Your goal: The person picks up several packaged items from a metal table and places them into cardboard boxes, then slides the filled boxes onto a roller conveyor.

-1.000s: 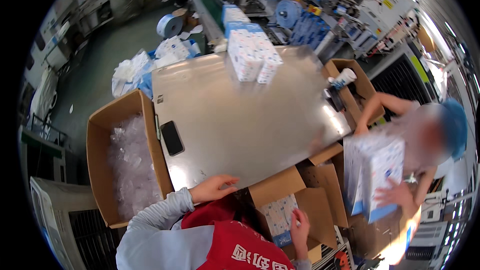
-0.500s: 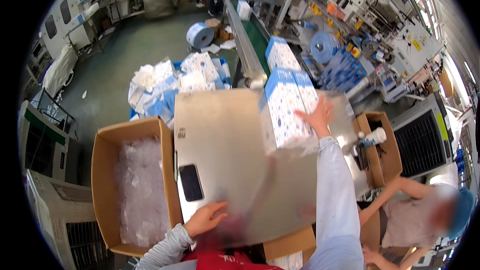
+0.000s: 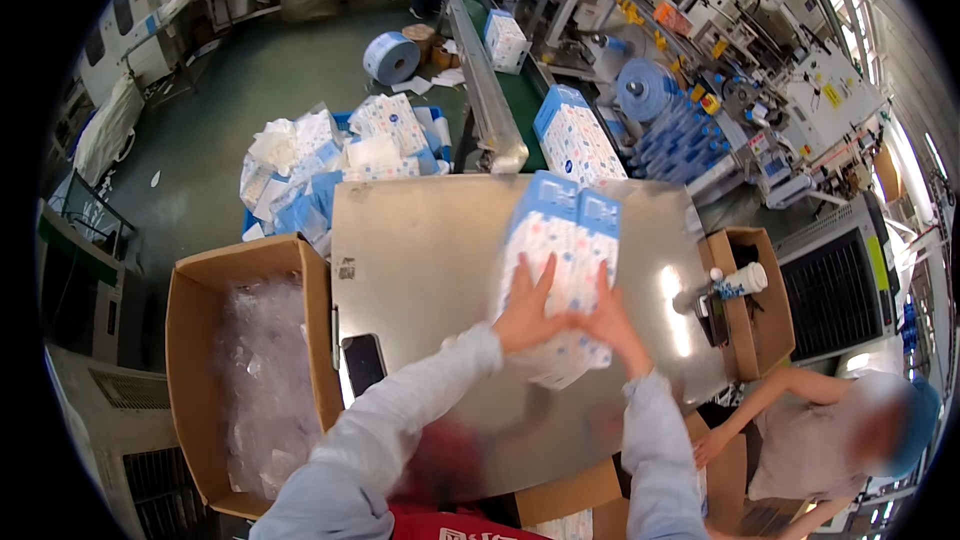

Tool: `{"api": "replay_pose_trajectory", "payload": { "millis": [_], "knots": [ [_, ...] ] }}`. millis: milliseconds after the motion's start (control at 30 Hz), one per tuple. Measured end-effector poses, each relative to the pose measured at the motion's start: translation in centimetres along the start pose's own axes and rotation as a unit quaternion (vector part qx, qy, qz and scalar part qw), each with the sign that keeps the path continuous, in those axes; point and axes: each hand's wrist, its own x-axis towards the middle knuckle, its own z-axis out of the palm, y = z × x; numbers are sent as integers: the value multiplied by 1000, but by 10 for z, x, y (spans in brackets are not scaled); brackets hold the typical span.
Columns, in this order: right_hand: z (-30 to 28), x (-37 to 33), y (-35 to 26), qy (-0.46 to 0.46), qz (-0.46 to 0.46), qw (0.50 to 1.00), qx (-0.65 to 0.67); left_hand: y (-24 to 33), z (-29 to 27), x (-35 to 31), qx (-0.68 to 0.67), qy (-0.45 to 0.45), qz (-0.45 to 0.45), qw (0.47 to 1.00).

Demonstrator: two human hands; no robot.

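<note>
Two long white packs [image 3: 560, 240] with blue ends and small coloured dots, which look like tissue packs, lie side by side on a metal table [image 3: 430, 260]. My left hand [image 3: 528, 312] rests on the left part of the packs, its fingers spread toward the far end. On their right part lies my right hand [image 3: 612, 325], fingers stretched out too. The thumbs come close together over the packs. The near ends of the packs are blurred and partly hidden by my hands. Another such pack [image 3: 580, 140] sits just beyond the table's far edge.
A cardboard box [image 3: 182, 370] of clear plastic bags stands left, by a phone [image 3: 363, 362]. Behind is a blue crate [image 3: 445, 130] heaped with packs. A conveyor [image 3: 525, 100] carries another pack [image 3: 506, 40]. Right are a small box [image 3: 770, 325] and a co-worker [image 3: 820, 430].
The two packs have slid toward me and slightly left. My left hand has moved from beside the phone onto them; my right hand has come nearer. Packs on the conveyor have advanced toward the table.
</note>
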Motion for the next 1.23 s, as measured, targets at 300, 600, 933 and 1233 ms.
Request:
{"api": "replay_pose_trajectory", "payload": {
  "millis": [300, 600, 933, 1233],
  "knots": [
    [2, -16, -22, 115, -102, 983, -102, 53, -91, -155, 252, 24, -115, 961],
    [-45, 44, 25, 284, 92, 889, -346, 45, -75, -148, 309, 62, -55, 948],
    [63, -297, 16, 151, 91, 967, -182, 71, -48, -177, 279, 19, -95, 955],
    [19, -188, 77, -221, 296, 869, 328, 40, -94, -149, -84, -161, -394, 901]
  ]
}}
